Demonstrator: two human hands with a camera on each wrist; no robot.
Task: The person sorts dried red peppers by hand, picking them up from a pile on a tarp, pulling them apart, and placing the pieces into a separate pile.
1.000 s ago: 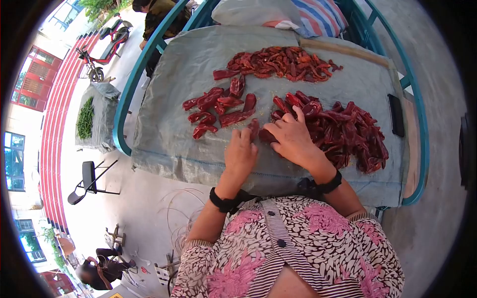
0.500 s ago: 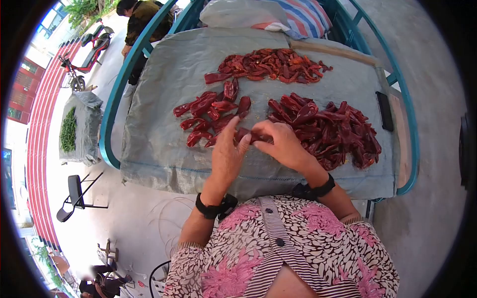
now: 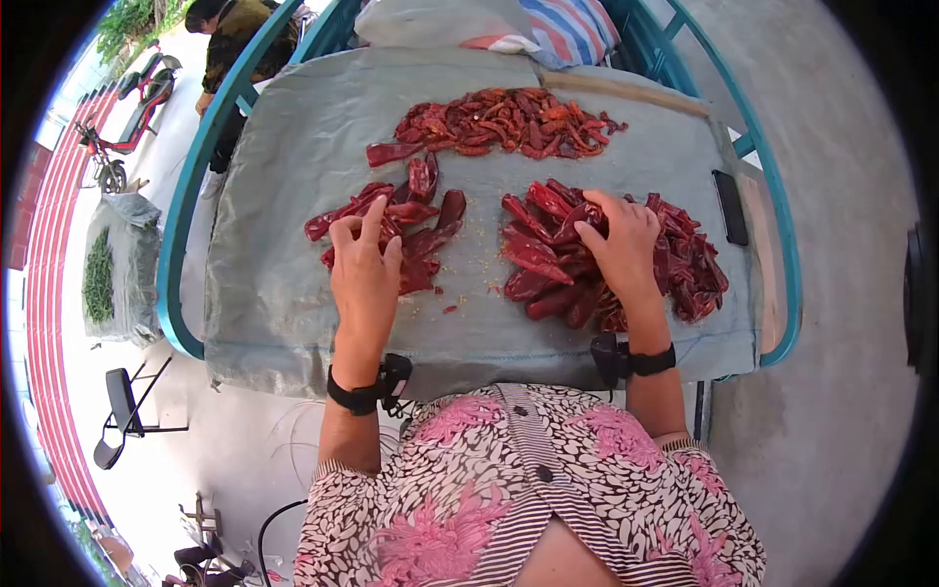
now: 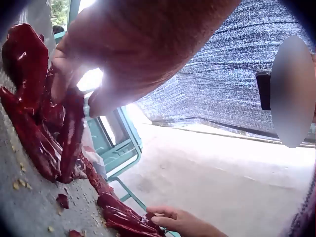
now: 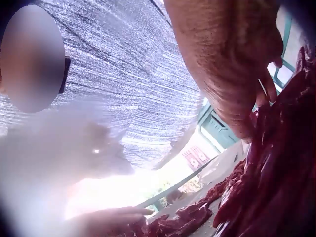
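My left hand (image 3: 364, 264) is over the small group of dried red chili peppers (image 3: 423, 240) on the left, index finger extended and thumb apart. In the left wrist view its fingertips overlap a glossy upright pepper (image 4: 73, 133), and the thumb stands away from it. My right hand (image 3: 626, 245) is at the near pile of dark red peppers (image 3: 538, 256) on the right, thumb and index finger either side of one pepper (image 3: 579, 223). In the right wrist view the thumb and fingers of the right hand (image 5: 232, 74) meet the pile; the palm side is hidden.
Smaller, more wrinkled red chilies (image 3: 509, 122) lie at the back of the grey woven sheet (image 3: 460, 333). A black phone (image 3: 730, 207) lies at the right. Teal rails (image 3: 176, 264) flank the sheet. Pale seeds (image 3: 486, 245) are scattered between the piles. A person (image 3: 235, 59) stands beyond the left rail.
Earlier both hands were close together around a pepper in the middle. They have parted, the left to the left group and the right to the right pile. The pepper no longer shows between them.
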